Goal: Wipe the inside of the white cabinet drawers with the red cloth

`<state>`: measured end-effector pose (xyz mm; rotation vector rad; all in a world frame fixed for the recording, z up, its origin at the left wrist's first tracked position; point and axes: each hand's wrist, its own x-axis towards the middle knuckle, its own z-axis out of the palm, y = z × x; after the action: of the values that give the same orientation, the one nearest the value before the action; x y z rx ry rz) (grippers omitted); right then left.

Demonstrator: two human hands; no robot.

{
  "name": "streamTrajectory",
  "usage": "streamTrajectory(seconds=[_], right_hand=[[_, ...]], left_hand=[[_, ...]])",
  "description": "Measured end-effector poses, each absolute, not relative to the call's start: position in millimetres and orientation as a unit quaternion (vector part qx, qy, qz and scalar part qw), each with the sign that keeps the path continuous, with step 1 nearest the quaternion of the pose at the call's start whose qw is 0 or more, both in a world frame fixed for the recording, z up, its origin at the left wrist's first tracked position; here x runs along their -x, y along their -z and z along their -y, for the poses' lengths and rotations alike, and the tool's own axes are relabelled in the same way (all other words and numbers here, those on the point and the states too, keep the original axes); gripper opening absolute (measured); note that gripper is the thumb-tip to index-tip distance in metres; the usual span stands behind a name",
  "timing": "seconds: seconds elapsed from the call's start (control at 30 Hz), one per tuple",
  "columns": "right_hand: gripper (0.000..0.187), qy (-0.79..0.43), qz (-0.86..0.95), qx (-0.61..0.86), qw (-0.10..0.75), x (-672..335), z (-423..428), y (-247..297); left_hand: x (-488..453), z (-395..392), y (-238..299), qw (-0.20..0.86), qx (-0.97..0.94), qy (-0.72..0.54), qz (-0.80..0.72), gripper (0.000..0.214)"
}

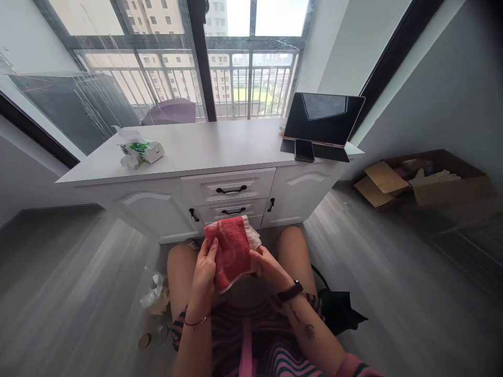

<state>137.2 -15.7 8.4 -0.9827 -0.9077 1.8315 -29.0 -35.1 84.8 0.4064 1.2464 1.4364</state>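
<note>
A red towel (231,251) with a white edge is held up over my lap, folded at least in part. My left hand (205,264) grips its left side, thumb on the front face and fingers mostly behind it. On the right, my right hand (268,265) pinches the towel near its white border, with the fingertips partly hidden by the cloth. A pale, lacy-looking flap (253,238) sticks out at the upper right of the towel. My knees sit on either side of it.
Ahead stands a white cabinet (220,152) bearing a tissue pack (147,151), a tablet (324,119) and a phone (304,151). An open cardboard box (448,191) lies right. Plastic wrapping (155,290) and a round lid (145,341) are on the floor left; a black bag-like item (340,311) is right.
</note>
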Motion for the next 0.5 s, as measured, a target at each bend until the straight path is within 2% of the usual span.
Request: streamTrajectory(seconds=[0.2,0.3,0.4,0.5], right_hand=[[0.041,-0.742,0.316,0.4,0.436,-138.4,21.8,-25.1],[0.038,-0.742,0.313,0.392,0.445,-145.5,21.7,-27.3],[0.034,-0.751,0.307,0.373,0.449,-153.3,18.4,-28.6],[0.033,-0.751,0.317,0.357,0.456,-157.7,15.0,-27.1]], left_hand=[[46.0,47.4,-80.4,0.637,-0.268,-0.531,-0.49,0.056],[51.9,53.8,-81.2,0.622,-0.345,-0.505,-0.488,0.068],[56.4,54.8,-84.8,0.567,-0.417,-0.507,-0.498,0.061],[58.3,53.7,-89.4,0.554,-0.457,-0.511,-0.473,0.041]])
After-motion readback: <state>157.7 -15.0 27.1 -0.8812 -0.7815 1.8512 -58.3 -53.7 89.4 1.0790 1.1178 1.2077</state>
